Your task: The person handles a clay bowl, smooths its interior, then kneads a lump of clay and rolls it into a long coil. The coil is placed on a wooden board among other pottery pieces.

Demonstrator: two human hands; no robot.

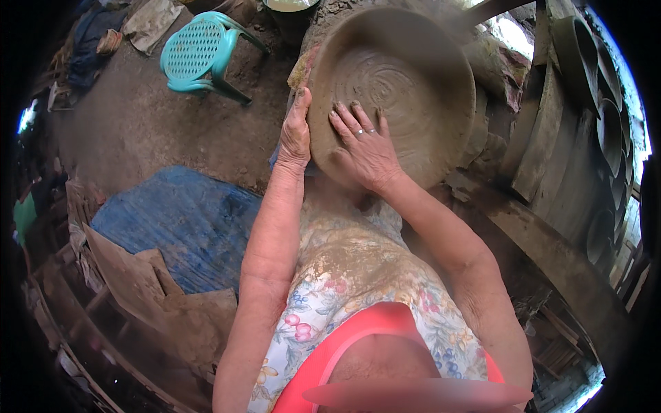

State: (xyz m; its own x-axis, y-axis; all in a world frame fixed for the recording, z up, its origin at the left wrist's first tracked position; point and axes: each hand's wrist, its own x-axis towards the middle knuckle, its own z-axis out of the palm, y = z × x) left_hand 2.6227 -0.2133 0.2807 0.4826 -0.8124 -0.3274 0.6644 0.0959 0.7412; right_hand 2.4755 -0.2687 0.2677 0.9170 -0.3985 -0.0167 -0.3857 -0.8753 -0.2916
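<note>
A large round bowl of wet brown clay (441, 89) sits in front of me, with ring-shaped marks on its floor. My left hand (296, 134) lies flat along the outside of its left wall, fingers straight and pointing away from me. Inside the bowl, my right hand (367, 148) rests palm down near the left side, its fingers spread and smeared with clay. Two rings show on the fingers of that hand. What lies beneath the right palm is hidden.
A turquoise plastic stool (196, 55) stands at the far left on the dirt floor. Blue sheeting (179, 220) and cardboard (124, 272) lie nearer on the left. Several clay vessels (609, 138) line the right side beside wooden boards (537, 213). A bucket (292, 17) stands beyond.
</note>
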